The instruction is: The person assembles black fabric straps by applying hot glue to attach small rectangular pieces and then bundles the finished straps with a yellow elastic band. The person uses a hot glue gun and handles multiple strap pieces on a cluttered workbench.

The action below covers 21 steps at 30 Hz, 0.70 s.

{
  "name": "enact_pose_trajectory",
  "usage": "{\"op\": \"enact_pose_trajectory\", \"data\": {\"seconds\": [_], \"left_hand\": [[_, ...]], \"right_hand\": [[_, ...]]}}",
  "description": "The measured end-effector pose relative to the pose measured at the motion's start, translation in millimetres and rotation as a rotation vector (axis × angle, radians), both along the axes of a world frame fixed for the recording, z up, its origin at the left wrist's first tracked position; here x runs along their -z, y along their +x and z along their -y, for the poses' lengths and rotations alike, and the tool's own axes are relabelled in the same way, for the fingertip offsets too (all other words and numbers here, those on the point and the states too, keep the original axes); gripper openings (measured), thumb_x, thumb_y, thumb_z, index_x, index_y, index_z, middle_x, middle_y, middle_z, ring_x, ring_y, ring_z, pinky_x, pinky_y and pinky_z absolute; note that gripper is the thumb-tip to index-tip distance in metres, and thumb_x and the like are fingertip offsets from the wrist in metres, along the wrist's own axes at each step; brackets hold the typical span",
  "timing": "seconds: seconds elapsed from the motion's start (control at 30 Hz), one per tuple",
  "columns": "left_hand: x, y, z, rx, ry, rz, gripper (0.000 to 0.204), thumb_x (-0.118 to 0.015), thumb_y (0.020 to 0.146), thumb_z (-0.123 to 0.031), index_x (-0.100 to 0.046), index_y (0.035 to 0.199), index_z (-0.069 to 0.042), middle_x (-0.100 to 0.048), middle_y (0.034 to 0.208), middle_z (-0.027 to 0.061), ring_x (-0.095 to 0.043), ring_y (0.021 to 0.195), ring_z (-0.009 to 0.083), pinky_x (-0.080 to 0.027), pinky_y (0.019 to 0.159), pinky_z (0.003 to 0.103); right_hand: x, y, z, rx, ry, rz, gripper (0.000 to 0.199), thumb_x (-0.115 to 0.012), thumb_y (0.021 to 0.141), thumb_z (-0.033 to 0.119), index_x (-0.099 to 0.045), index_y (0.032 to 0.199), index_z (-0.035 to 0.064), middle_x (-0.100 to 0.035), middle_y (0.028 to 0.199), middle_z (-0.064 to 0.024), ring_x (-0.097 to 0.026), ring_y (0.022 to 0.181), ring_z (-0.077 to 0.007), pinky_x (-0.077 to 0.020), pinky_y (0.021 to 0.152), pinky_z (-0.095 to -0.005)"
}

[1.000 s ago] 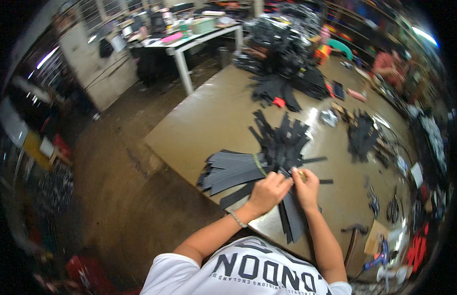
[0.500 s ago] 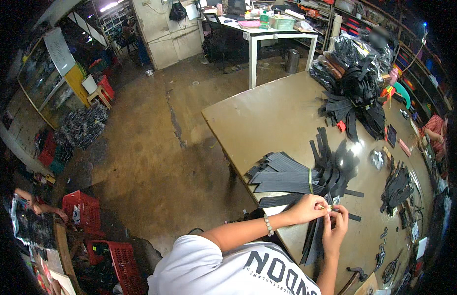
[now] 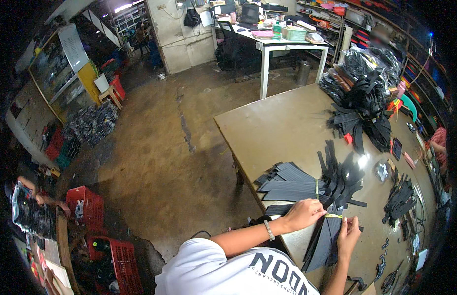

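My left hand (image 3: 305, 215), with a beaded bracelet at its wrist, pinches one end of a thin yellow band (image 3: 333, 216). At the band's other end the fingers of my right hand (image 3: 348, 234) are closed on it. The band lies stretched across the top of a bundle of flat black straps (image 3: 322, 242), which hangs toward me near the table edge. Just beyond my hands, another spread of black straps (image 3: 293, 189) has a yellow band (image 3: 317, 188) around it. Whether the band in my hands is looped or a loose strip, I cannot tell.
The brown table (image 3: 267, 125) carries a big heap of black straps (image 3: 363, 113) at its far end and a smaller pile (image 3: 400, 199) at right. A hammer (image 3: 357, 282) lies near its front. Red crates (image 3: 121, 263) stand on the floor at left. Other people's arms show at both sides.
My hands have moved apart from close together, and the yellow band now stretches between them over the strap bundle. The whole view has shifted slightly.
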<state>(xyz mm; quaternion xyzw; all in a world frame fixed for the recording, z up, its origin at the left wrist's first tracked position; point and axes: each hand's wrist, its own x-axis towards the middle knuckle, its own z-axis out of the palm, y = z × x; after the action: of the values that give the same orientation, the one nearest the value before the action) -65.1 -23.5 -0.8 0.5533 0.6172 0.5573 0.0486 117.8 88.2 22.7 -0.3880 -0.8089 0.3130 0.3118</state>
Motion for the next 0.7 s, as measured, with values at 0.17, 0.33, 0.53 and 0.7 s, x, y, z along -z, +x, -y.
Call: {"op": "enact_pose_trajectory", "data": {"seconds": [0.17, 0.33, 0.53, 0.7], "left_hand": [[-9.0, -10.7, 15.2, 0.011, -0.192, -0.120, 0.022, -0.069, 0.086, -0.021, -0.062, 0.074, -0.004, -0.058, 0.079, 0.0081, -0.059, 0.084, 0.0261, -0.050, 0.066, 0.038], [-36.5, 15.8, 5.9, 0.285, 0.081, -0.095, 0.020, -0.069, 0.083, -0.020, -0.061, 0.078, -0.003, -0.051, 0.114, 0.0151, -0.051, 0.110, 0.0333, -0.050, 0.084, 0.038], [-28.8, 31.3, -21.2, 0.692, -0.073, -0.069, 0.020, -0.067, 0.082, -0.022, -0.064, 0.082, -0.003, -0.049, 0.114, 0.0177, -0.044, 0.114, 0.0356, -0.036, 0.099, 0.047], [-12.7, 31.7, -32.0, 0.712, -0.070, -0.154, 0.022, -0.072, 0.078, -0.029, -0.064, 0.072, -0.010, -0.047, 0.101, 0.0156, -0.042, 0.105, 0.0341, -0.033, 0.093, 0.047]], "right_hand": [[-5.1, 3.1, -5.5, 0.050, -0.143, -0.119, 0.025, -0.059, 0.097, 0.014, -0.051, 0.080, -0.0014, -0.058, 0.072, -0.0042, -0.047, 0.065, -0.0082, -0.0410, 0.059, -0.0247], [-13.8, 6.8, 6.8, -0.006, -0.598, -0.348, 0.026, -0.054, 0.101, 0.029, -0.051, 0.099, 0.0033, -0.058, 0.092, -0.0063, -0.061, 0.073, -0.0101, -0.0517, 0.057, -0.0237], [38.4, -2.4, 15.2, 0.082, -0.282, -0.652, 0.023, -0.054, 0.102, 0.025, -0.053, 0.095, 0.0031, -0.052, 0.098, -0.0030, -0.052, 0.073, -0.0077, -0.0438, 0.061, -0.0197], [41.6, 9.0, 7.2, 0.024, -0.393, -0.594, 0.023, -0.056, 0.101, 0.026, -0.058, 0.095, 0.0037, -0.055, 0.081, -0.0017, -0.049, 0.064, -0.0059, -0.0388, 0.053, -0.0207]]}}
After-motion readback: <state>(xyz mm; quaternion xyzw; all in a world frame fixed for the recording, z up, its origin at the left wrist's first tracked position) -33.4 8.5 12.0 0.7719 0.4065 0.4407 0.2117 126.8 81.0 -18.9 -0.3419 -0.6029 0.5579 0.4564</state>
